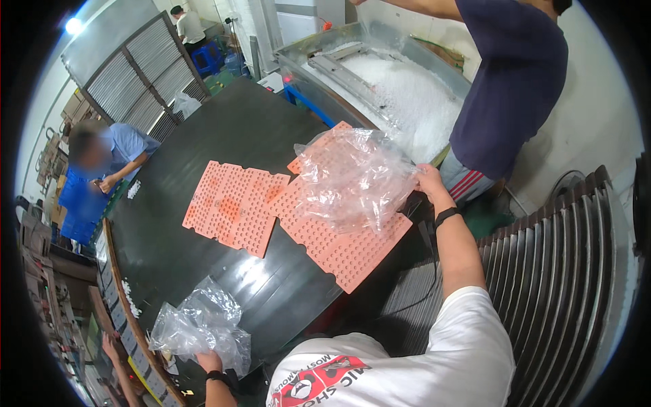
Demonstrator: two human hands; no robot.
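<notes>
With my right hand (427,179) stretched out to the far right, I grip the edge of a crumpled clear plastic bag (356,178). It spreads over the pink dimpled boards, hiding part of them. One pink board (339,251) lies under the bag, its near corner sticking out toward me. To its left, another pink board (234,210) lies flat, with orange patches on it. My left hand (209,361), low at the near left, is closed on a second clear plastic bag (203,319); its fingertips are partly hidden by the film.
Everything lies on a dark table (224,136). Beyond it stands a metal bin (400,88) of white granules, with a person in dark blue (508,81) beside it. Ribbed metal trays (542,271) are stacked at my right. Another person in light blue (129,149) works at the left edge.
</notes>
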